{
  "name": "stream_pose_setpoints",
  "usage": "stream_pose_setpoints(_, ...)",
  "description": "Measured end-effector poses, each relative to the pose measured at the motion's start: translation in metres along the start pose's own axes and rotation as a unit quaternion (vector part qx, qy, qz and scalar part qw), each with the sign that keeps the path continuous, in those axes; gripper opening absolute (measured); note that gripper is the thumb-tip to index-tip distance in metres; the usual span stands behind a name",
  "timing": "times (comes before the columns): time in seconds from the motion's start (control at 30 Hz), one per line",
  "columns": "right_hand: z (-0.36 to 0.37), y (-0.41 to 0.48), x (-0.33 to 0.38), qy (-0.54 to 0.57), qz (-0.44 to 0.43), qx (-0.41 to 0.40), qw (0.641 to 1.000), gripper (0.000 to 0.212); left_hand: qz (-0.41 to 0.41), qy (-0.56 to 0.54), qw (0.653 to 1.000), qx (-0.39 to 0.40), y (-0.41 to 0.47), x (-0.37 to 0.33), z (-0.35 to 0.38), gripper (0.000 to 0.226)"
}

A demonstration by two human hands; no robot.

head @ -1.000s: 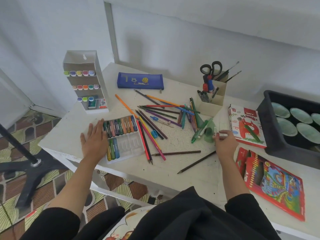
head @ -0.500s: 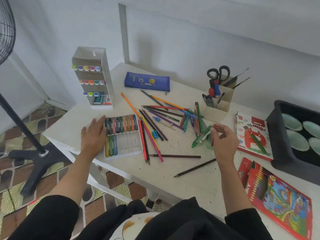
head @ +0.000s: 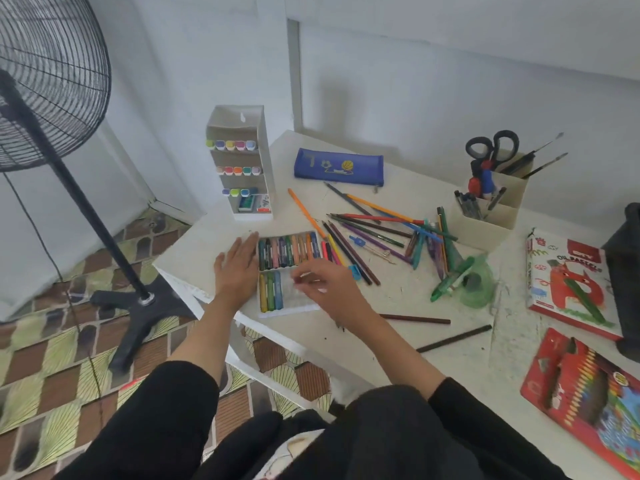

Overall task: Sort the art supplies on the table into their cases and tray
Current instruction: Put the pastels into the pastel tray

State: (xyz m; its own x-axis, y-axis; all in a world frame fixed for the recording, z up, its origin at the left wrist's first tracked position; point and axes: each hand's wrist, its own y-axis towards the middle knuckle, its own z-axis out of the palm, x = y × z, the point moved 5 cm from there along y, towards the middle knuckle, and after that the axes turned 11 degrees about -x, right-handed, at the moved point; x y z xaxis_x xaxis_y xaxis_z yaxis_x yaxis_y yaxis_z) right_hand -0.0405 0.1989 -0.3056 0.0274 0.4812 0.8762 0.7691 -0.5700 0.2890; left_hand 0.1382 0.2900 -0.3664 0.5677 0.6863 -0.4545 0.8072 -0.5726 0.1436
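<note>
A clear oil pastel tray (head: 304,308) lies near the table's left front corner, its top row full and a few sticks in the lower row. My left hand (head: 237,268) rests flat on the table against the tray's left side, holding nothing. My right hand (head: 323,285) hovers over the tray's empty lower slots with fingertips pinched; blur hides whether anything is between them. Loose coloured pencils (head: 367,233) fan out to the right of the tray. A green pen (head: 450,280) leans on a green transparent object (head: 479,282).
A white marker stand (head: 239,161) and a blue pencil case (head: 337,166) sit at the back. A beige organiser (head: 485,220) holds scissors and brushes. An oil pastel box (head: 568,282), a red pencil case (head: 588,393) and a black bin (head: 627,271) are on the right. A fan (head: 52,81) stands left.
My right hand left the green pen area and swung left over the pastel tray. My left hand stayed beside the tray. The camera turned left.
</note>
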Motion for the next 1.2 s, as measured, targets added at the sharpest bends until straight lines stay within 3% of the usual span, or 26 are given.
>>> stream_pose_setpoints(0.1,0.025,-0.002,0.000,-0.087,-0.103,0.065,0.989,0.016,-0.002,-0.012,1.000,-0.009,0.001,0.000,0.000,0.048)
stream_pose_setpoints(0.27,0.038,-0.015,-0.008,-0.172,-0.140,0.060,0.973,0.025,0.005,-0.014,1.000,-0.019,0.002,0.002,0.003,0.047)
stream_pose_setpoints(0.5,0.036,-0.021,-0.015,-0.153,-0.073,0.000,0.986,0.044,0.002,-0.027,0.999,-0.033,0.000,-0.001,0.000,0.048)
stream_pose_setpoints(0.83,0.052,-0.030,-0.018,-0.248,-0.091,-0.062,0.962,0.038,0.018,-0.021,1.000,-0.006,-0.004,-0.003,-0.003,0.049)
stream_pose_setpoints(1.07,0.049,-0.033,-0.014,-0.235,-0.057,-0.060,0.968,0.039,0.030,0.005,0.999,0.008,-0.005,-0.004,-0.002,0.052)
stream_pose_setpoints(1.2,-0.001,-0.038,-0.008,-0.222,-0.005,-0.156,0.963,0.047,0.033,-0.004,0.999,0.015,-0.006,-0.004,-0.002,0.052)
